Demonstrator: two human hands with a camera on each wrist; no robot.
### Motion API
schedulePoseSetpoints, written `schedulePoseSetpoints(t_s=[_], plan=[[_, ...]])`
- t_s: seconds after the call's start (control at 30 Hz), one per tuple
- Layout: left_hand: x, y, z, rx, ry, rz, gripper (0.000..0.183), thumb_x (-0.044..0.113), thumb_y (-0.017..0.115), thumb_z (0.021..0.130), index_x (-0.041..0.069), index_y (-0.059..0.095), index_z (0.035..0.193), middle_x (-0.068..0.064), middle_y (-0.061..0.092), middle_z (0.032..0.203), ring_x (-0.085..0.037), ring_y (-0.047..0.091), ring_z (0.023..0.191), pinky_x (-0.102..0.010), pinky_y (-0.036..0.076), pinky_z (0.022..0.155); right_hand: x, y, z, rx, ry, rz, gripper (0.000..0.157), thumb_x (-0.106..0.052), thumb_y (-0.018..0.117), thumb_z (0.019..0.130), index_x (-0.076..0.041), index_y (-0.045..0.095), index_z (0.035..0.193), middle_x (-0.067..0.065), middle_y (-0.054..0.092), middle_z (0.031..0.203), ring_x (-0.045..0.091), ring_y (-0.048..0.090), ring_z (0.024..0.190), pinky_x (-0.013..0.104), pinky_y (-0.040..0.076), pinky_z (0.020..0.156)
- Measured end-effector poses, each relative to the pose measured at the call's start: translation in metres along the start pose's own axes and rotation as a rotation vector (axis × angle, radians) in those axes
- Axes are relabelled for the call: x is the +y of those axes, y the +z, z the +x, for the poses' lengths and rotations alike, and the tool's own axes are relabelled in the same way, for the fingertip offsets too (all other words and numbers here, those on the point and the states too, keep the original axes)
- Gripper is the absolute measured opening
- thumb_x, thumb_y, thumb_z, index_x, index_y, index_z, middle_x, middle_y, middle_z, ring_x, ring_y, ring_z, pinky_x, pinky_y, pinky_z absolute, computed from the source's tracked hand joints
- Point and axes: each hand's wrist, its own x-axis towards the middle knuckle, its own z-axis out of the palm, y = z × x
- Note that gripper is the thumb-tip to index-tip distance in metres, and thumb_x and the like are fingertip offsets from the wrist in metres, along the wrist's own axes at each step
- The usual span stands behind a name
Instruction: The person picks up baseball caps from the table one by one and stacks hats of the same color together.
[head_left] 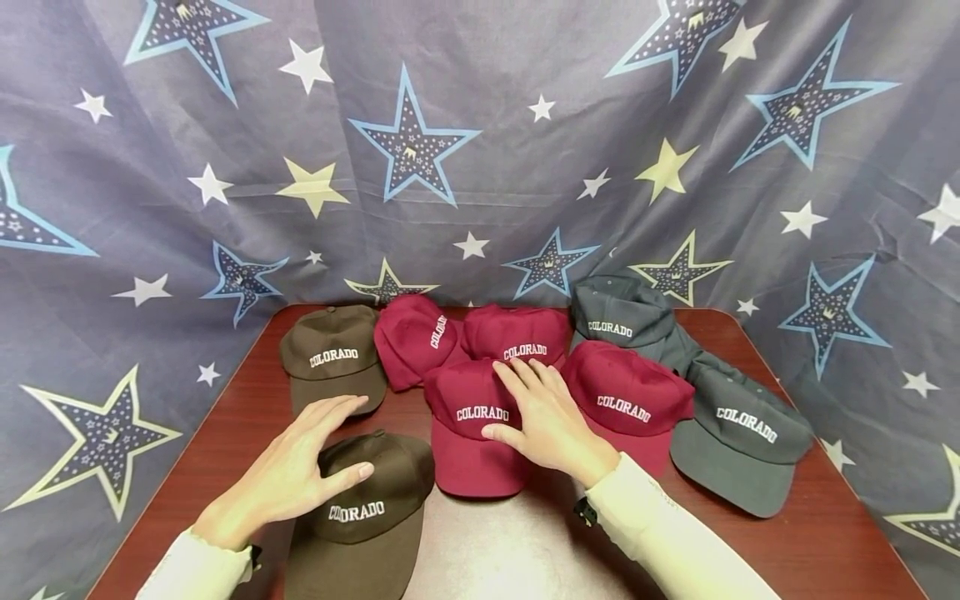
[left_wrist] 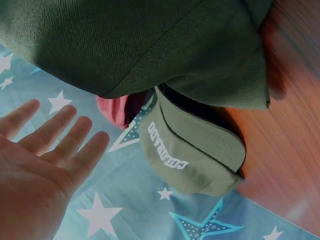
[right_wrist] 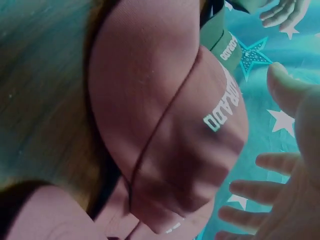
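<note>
My left hand (head_left: 288, 467) hovers at the left side of the front brown cap (head_left: 390, 475), fingers extended and thumb spread over its crown. The left wrist view shows that palm (left_wrist: 40, 175) apart from the cap's dark fabric (left_wrist: 125, 45), holding nothing. Over the front red cap (head_left: 480, 467) hangs my right hand (head_left: 547, 417), fingers loosely extended and covering part of its crown. In the right wrist view, a gap separates those fingers (right_wrist: 262, 192) from the red cap (right_wrist: 145, 100). White COLORADO lettering marks both caps.
Behind stand another brown cap (head_left: 330, 333) and two red caps, one turned sideways (head_left: 412, 342), one upright (head_left: 517, 325). To the right are a third red cap (head_left: 637, 383) and two grey caps (head_left: 622, 304). A star-patterned curtain (head_left: 480, 158) backs the wooden table (head_left: 225, 400).
</note>
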Motion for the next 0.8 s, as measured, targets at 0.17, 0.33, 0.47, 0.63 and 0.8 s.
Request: schedulePoseSetpoints(t_s=[0.17,0.33,0.47,0.63,0.8], plan=[[0.001,0.0,0.001,-0.003,0.001,0.002,0.085,0.056,0.081,0.082,0.025,0.046,0.153,0.002,0.049,0.151,-0.016,0.044,0.139,-0.045,0.043,0.106,-0.003,0.01,0.001,-0.023,0.016,-0.013,0.091,-0.059,0.077,0.085,-0.014,0.043,0.156,0.019,0.045,0.154,0.045,0.04,0.14,0.058,0.026,0.12],[0.002,0.001,0.002,-0.004,0.003,-0.002,0.085,0.055,0.081,0.082,0.024,0.047,0.153,0.001,0.049,0.151,-0.016,0.044,0.139,-0.047,0.045,0.105,-0.005,0.016,0.002,0.008,0.003,-0.043,0.089,-0.054,0.079,0.085,-0.012,0.045,0.155,0.019,0.051,0.147,0.045,0.044,0.136,0.06,0.032,0.116],[0.002,0.001,0.002,-0.003,0.002,-0.005,0.084,0.054,0.082,0.082,0.024,0.047,0.153,0.001,0.049,0.15,-0.016,0.045,0.138,-0.048,0.046,0.104,-0.003,0.021,0.004,0.072,-0.023,-0.057,0.087,-0.048,0.084,0.082,-0.007,0.05,0.15,0.019,0.056,0.134,0.044,0.049,0.127,0.057,0.038,0.111],[0.001,0.002,0.002,0.004,0.005,-0.003,0.085,0.054,0.082,0.082,0.024,0.047,0.153,0.002,0.049,0.15,-0.016,0.045,0.138,-0.046,0.045,0.105,0.001,0.026,0.004,0.115,-0.016,-0.028,0.076,-0.037,0.088,0.081,-0.002,0.056,0.14,0.02,0.057,0.125,0.04,0.054,0.119,0.054,0.041,0.108],[0.0,0.003,0.001,0.009,0.0,-0.001,0.084,0.055,0.082,0.082,0.025,0.047,0.152,0.003,0.049,0.15,-0.016,0.045,0.138,-0.046,0.045,0.105,0.002,0.028,0.004,0.103,0.017,0.029,0.064,-0.028,0.086,0.084,-0.001,0.058,0.135,0.018,0.064,0.126,0.037,0.06,0.118,0.053,0.044,0.106]])
